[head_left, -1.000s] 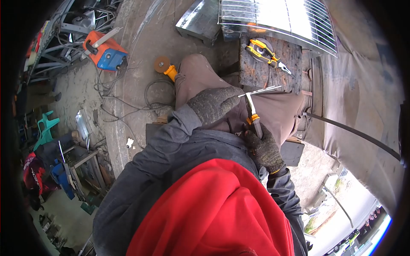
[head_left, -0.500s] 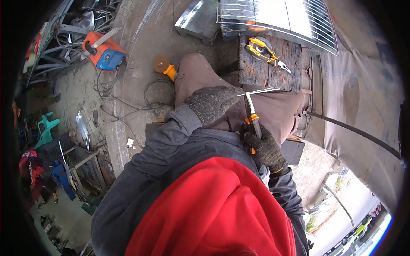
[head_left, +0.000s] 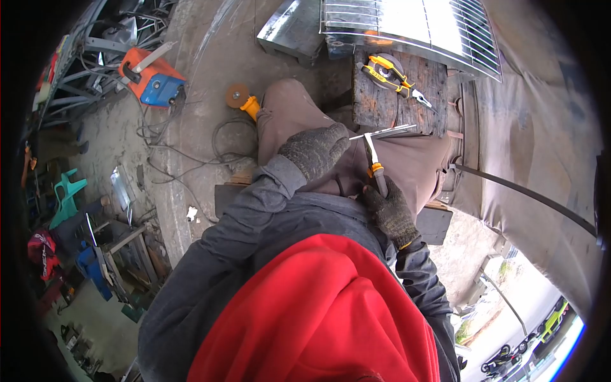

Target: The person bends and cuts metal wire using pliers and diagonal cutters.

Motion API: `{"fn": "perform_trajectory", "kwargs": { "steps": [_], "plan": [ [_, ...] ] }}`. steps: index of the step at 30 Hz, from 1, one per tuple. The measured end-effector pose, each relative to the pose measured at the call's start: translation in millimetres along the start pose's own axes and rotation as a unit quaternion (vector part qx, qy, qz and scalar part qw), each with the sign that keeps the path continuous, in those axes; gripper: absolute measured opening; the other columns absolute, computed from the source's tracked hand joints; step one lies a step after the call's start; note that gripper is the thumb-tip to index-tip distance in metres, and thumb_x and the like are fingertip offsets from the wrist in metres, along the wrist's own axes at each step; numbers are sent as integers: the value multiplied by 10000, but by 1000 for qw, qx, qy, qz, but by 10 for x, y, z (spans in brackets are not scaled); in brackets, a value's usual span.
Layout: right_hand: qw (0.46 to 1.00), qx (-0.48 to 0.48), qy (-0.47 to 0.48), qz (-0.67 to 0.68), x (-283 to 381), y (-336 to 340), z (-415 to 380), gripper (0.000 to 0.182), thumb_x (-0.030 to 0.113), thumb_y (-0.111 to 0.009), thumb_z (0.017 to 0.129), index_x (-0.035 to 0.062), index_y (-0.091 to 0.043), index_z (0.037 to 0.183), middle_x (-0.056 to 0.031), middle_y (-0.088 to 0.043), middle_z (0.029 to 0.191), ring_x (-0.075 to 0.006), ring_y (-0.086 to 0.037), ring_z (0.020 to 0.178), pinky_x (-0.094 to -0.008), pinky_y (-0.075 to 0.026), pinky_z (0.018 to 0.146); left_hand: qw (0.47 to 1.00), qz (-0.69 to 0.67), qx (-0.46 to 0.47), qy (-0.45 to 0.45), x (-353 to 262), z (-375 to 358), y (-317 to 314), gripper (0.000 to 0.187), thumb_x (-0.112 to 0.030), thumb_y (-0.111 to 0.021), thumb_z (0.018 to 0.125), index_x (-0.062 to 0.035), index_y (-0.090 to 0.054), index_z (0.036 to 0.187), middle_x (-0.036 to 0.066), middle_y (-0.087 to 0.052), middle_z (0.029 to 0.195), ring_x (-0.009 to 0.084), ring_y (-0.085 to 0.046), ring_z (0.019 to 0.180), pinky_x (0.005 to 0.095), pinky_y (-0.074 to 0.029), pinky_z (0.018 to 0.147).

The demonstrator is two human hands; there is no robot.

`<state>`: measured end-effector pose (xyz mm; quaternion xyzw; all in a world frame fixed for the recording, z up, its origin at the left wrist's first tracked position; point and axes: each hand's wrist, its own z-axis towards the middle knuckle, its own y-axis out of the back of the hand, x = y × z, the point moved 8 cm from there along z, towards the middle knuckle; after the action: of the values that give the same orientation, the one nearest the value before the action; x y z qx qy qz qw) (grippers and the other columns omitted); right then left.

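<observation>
My left hand (head_left: 314, 151), in a dark knitted glove, is closed around one end of a thin metal strip (head_left: 386, 132) above my lap. The strip points right, toward a wooden block. My right hand (head_left: 392, 213), gloved too, is wrapped around the grey-and-orange handle of a snips-like hand tool (head_left: 375, 167). Its long bright metal head meets the strip a little right of my left fingertips. On the dark wooden block (head_left: 375, 105) beyond lie pliers (head_left: 412, 90) with yellow-and-black handles, over a grey disc (head_left: 384, 69).
A yellow angle grinder (head_left: 250, 106) with a brown disc rests beside my left knee. Left of it stands an orange-and-blue machine (head_left: 153, 77) with trailing cables. A wire grid (head_left: 478, 38) is at the top right. Far left is a green stool (head_left: 67, 197).
My left hand has drawn slightly left and down with the strip. My right hand has shifted up a little, and the orange lower end of its tool no longer shows.
</observation>
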<state>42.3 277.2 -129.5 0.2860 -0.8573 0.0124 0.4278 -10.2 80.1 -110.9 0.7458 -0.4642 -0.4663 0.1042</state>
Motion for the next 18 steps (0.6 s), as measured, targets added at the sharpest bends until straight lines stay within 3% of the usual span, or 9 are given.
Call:
{"fn": "perform_trajectory", "kwargs": {
  "steps": [1,3,6,10,12,15,16,18],
  "plan": [
    [1000,1,-1,-1,-18,-6,4,280,219,-613,940,-14,-579,1092,-158,-654,933,-272,-621,857,-380,-484,772,1000,-1,0,1,134,24,-115,419,-244,-453,968,-90,-540,1348,139,-564,1321,279,-527,1243,395,-407,1059],
    [1000,0,15,-13,-52,-11,29,279,219,-611,937,-2,-580,1104,-163,-659,937,-294,-627,867,-394,-485,779,940,213,-140,-226,55,-33,-217,413,-234,-449,966,-96,-545,1343,123,-549,1348,270,-536,1230,374,-422,1042],
    [999,-3,27,-16,-108,-53,51,277,217,-614,931,10,-582,1113,-176,-662,941,-314,-635,889,-404,-487,790,969,125,-83,-198,210,75,-253,413,-230,-438,969,-96,-548,1343,128,-551,1347,259,-538,1228,362,-429,1034],
    [998,-3,37,-42,-20,-48,12,260,204,-600,935,16,-585,1114,-181,-665,953,-331,-640,908,-411,-489,798,969,111,-76,-208,125,40,-141,400,-231,-446,969,-87,-566,1321,132,-551,1344,270,-550,1210,360,-430,1030],
    [995,-14,60,-79,28,-40,4,248,183,-586,935,28,-580,1128,-166,-667,950,-334,-642,903,-411,-492,800,978,47,-68,-190,88,60,-91,396,-226,-496,939,-73,-583,1294,132,-559,1324,278,-566,1185,369,-446,1010],
    [993,-20,80,-82,55,-62,-10,246,162,-583,929,43,-574,1145,-155,-674,970,-337,-651,920,-409,-499,808,981,71,-30,-181,8,93,-104,399,-222,-549,898,-61,-596,1260,137,-574,1285,292,-586,1143,382,-478,967],
    [993,-20,79,-82,71,-64,-19,246,162,-583,929,43,-574,1145,-155,-674,970,-337,-651,920,-409,-499,808,981,71,-29,-181,37,111,-138,399,-222,-549,898,-61,-596,1260,137,-574,1285,292,-586,1143,382,-478,967],
    [994,-18,62,-90,117,-62,-49,271,149,-585,923,59,-563,1178,-159,-677,1002,-332,-659,957,-406,-505,829,953,74,-122,-267,-48,55,-80,396,-212,-580,865,-70,-607,1234,139,-587,1240,297,-598,1110,386,-507,927]
  ]
}}
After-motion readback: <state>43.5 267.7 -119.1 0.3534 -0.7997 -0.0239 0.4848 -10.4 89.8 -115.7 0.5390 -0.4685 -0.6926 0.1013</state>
